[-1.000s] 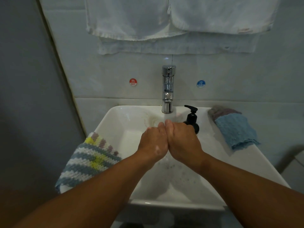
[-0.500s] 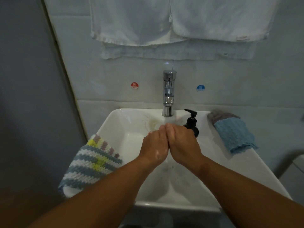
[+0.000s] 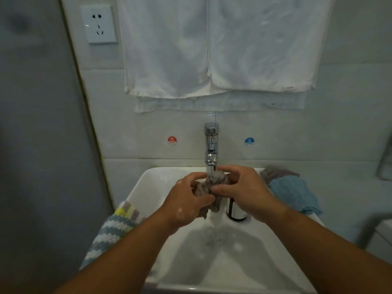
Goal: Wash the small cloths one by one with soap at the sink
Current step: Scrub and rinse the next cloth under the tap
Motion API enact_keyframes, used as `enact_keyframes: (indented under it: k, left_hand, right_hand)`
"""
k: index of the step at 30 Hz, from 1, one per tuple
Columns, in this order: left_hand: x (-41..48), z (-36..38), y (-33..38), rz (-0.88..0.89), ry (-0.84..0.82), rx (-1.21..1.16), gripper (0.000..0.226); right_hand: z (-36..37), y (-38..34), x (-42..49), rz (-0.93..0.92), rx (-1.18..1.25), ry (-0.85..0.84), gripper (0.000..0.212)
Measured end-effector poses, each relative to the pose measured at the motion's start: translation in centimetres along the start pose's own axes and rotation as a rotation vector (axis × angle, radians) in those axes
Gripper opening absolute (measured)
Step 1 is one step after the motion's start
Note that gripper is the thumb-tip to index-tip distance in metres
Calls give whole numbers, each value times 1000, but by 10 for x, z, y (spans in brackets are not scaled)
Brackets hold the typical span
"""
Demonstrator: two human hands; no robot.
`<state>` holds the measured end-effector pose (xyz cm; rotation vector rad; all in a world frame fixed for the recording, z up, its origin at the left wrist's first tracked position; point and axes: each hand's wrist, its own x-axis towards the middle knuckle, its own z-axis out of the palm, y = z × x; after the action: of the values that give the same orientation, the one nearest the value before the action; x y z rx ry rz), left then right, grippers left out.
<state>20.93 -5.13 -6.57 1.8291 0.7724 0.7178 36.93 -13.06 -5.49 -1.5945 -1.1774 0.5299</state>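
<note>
A small grey cloth (image 3: pixel 209 185) is bunched up under the chrome tap (image 3: pixel 211 145), with water running onto it and down into the white sink (image 3: pixel 148 183). My left hand (image 3: pixel 186 202) grips the cloth from the left and below. My right hand (image 3: pixel 244 192) pinches it from the right, fingers curled over its top. A dark soap bottle (image 3: pixel 235 211) stands in the basin behind my right hand, its pump hidden. A blue cloth (image 3: pixel 294 194) with a grey-purple cloth (image 3: pixel 275 172) behind it lies on the right rim.
A striped knitted cloth (image 3: pixel 114 228) in teal, white and yellow drapes over the left rim. White towels (image 3: pixel 212 49) hang on the tiled wall above the tap. A wall socket (image 3: pixel 99 24) sits at upper left. Red (image 3: pixel 172 141) and blue (image 3: pixel 249 141) stickers flank the tap.
My hands were pressed together low in the basin; now they are raised under the tap, holding the grey cloth in running water. The view has tilted upward.
</note>
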Motion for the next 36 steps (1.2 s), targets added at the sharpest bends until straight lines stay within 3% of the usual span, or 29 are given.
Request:
enact_keyframes:
  k: [3,7,13,16,19,22,27,32,36]
  left_hand:
    - [0,-8,3,29,55,23,28]
    - [-4,-19,3,1,74,-145,15]
    - [-9,-26,8,1,24,-426,27]
    - [-9,-24,7,16,-11,-429,41]
    - [-6,-19,7,56,95,-394,28]
    - [-3,-22,9,96,174,-371,9]
    - [-1,-30,11,132,243,-339,18]
    - [-2,-33,15,176,244,-207,21]
    - [-7,-39,15,193,182,-186,14]
  right_hand:
    - [-7,-10,-3,-32,-112,-6,53]
    - [-14,-18,-5,-53,-180,-6,38]
    - [-16,-27,-4,-33,-176,-14,24]
    - [-7,-31,-7,-62,-266,-17,22]
    - [-1,-37,-12,-113,-302,-56,20]
    - [-3,-36,-11,-134,-182,-109,23]
    - [-11,-35,-10,-165,46,-167,37]
    - [-20,-39,-7,-190,-160,-210,60]
    - [-27,-45,-6,-179,-314,-330,64]
